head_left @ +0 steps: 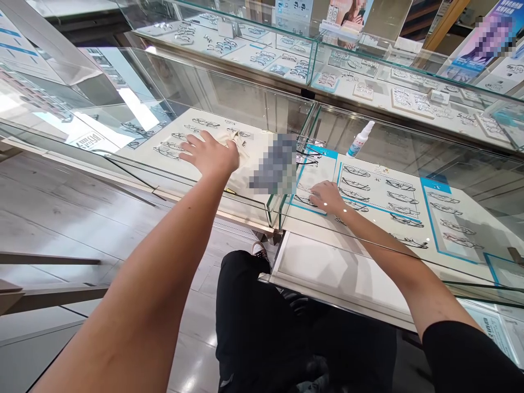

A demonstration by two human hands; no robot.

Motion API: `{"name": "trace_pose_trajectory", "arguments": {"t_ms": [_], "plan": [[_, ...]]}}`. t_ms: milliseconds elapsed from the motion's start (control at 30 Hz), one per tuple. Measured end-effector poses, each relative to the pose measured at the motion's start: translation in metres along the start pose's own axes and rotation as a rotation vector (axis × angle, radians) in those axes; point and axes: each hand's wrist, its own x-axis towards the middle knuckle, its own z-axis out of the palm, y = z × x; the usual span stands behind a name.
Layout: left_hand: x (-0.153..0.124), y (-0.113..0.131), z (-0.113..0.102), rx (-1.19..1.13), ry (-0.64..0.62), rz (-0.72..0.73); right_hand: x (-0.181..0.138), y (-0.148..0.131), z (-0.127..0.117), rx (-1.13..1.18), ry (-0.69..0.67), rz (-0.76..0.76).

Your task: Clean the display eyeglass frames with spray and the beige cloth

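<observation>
My left hand (208,154) lies flat with fingers spread on the glass top of a display case (123,147), pressing a cream cloth (239,144) that shows past the knuckles. My right hand (325,196) reaches inside the neighbouring case, fingers curled down onto a pair of glasses (305,199) at the left edge of a blue-bordered tray (376,188); I cannot tell whether it grips them. Rows of glasses lie on the tray beside it.
A white spray bottle (360,139) stands on the glass behind the right hand. A pulled-out white shelf (327,273) juts toward my dark-trousered legs. More glass cases with glasses (262,54) run along the back. Wooden floor lies to the left.
</observation>
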Motion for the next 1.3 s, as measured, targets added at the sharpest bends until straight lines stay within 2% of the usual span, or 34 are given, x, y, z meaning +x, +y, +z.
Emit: {"name": "trace_pose_trajectory", "arguments": {"t_ms": [200,300,367,433,533,567,600,667,733,833,900,1000,1133,1300], "plan": [[-0.001,0.002,-0.003,-0.019,-0.010,-0.016,-0.001,-0.009,-0.005,-0.001,0.015,0.010],[-0.001,0.003,-0.003,-0.014,-0.013,-0.020,-0.021,-0.029,-0.003,-0.003,0.046,-0.017],[-0.001,0.003,-0.002,0.021,0.001,-0.024,-0.050,-0.052,-0.001,0.016,-0.005,-0.104],[-0.001,0.003,-0.001,0.051,0.018,-0.026,-0.087,-0.080,-0.004,0.079,-0.129,-0.273],[0.000,0.003,0.002,0.064,0.031,-0.022,-0.134,-0.119,-0.030,0.162,-0.281,-0.543],[0.001,0.002,0.002,0.066,0.036,-0.020,-0.141,-0.128,-0.045,0.136,-0.255,-0.598],[0.001,0.002,0.003,0.068,0.041,-0.017,-0.141,-0.134,-0.064,0.109,-0.169,-0.607],[0.001,0.001,0.005,0.071,0.054,-0.014,-0.120,-0.136,-0.104,0.077,0.059,-0.530],[0.001,0.001,0.005,0.070,0.061,-0.010,-0.078,-0.126,-0.138,0.022,0.265,-0.352],[-0.001,0.001,0.004,0.081,0.060,-0.004,-0.003,-0.104,-0.162,-0.052,0.371,-0.169],[-0.003,0.002,0.003,0.087,0.052,-0.002,0.036,-0.094,-0.160,-0.080,0.340,-0.087],[-0.003,0.001,0.002,0.081,0.040,0.001,0.070,-0.089,-0.144,-0.103,0.273,-0.013],[-0.002,0.000,0.004,0.071,0.053,0.007,0.084,-0.093,-0.124,-0.133,0.270,-0.014],[-0.001,0.000,0.006,0.080,0.060,0.015,0.087,-0.103,-0.121,-0.182,0.264,-0.004]]}}
